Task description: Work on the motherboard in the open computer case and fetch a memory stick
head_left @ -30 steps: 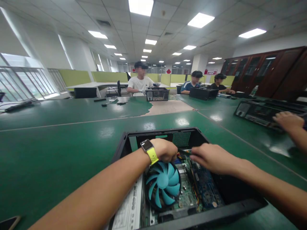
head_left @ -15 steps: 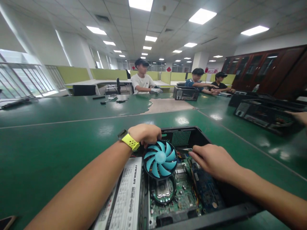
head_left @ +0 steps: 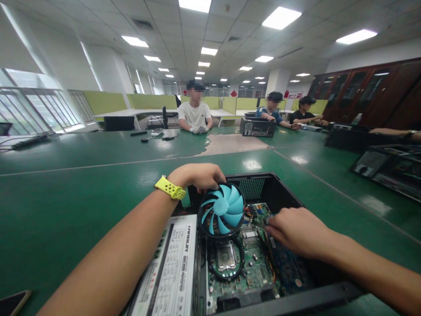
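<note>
An open black computer case [head_left: 329, 293] lies on the green table [head_left: 66, 206] in front of me. My left hand [head_left: 197, 175], with a yellow watch strap on the wrist, grips a round cooler with a blue fan [head_left: 222, 210] and holds it tilted above the motherboard [head_left: 253, 267]. Below the fan the bare processor socket [head_left: 226, 255] shows. My right hand [head_left: 292, 230] rests on the right side of the board, fingers bent over a thin dark tool or cable; I cannot tell which. A white-labelled power supply [head_left: 173, 272] fills the case's left side.
A phone [head_left: 13, 303] lies at the table's near left edge. Other open cases stand at the right [head_left: 388, 169] and far middle [head_left: 258, 127]. Three people sit at the far side. A forearm [head_left: 394, 131] of another person shows at the right edge.
My left hand has lifted the blue fan cooler off the motherboard and tilted it up, uncovering the processor socket. My right hand slid slightly down and right on the board.
</note>
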Action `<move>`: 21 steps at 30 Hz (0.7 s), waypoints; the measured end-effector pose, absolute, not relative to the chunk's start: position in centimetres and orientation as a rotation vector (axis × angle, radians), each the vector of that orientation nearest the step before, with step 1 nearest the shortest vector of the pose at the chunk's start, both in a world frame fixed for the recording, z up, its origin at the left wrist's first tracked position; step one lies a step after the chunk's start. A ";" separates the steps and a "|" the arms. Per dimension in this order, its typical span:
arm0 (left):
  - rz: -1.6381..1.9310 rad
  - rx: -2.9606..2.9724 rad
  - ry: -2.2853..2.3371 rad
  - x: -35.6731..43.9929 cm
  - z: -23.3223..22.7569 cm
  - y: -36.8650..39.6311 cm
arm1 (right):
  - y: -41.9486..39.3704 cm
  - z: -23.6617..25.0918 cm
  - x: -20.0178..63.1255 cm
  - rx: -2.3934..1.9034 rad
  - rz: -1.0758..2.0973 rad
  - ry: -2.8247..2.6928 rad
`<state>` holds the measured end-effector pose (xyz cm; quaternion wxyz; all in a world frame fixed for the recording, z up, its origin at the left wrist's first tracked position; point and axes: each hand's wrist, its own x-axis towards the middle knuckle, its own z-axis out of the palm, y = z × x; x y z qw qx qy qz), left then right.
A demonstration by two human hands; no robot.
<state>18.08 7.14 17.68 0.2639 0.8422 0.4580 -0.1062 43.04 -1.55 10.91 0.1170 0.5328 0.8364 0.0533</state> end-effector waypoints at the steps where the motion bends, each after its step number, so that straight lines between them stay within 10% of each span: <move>1: -0.278 2.273 1.226 18.0 17.6 7.2 | -1.6 10.9 43.0 1.572 0.153 2.447; 21: -0.587 2.390 0.821 22.2 14.2 6.2 | -1.7 10.6 42.7 1.589 0.067 2.583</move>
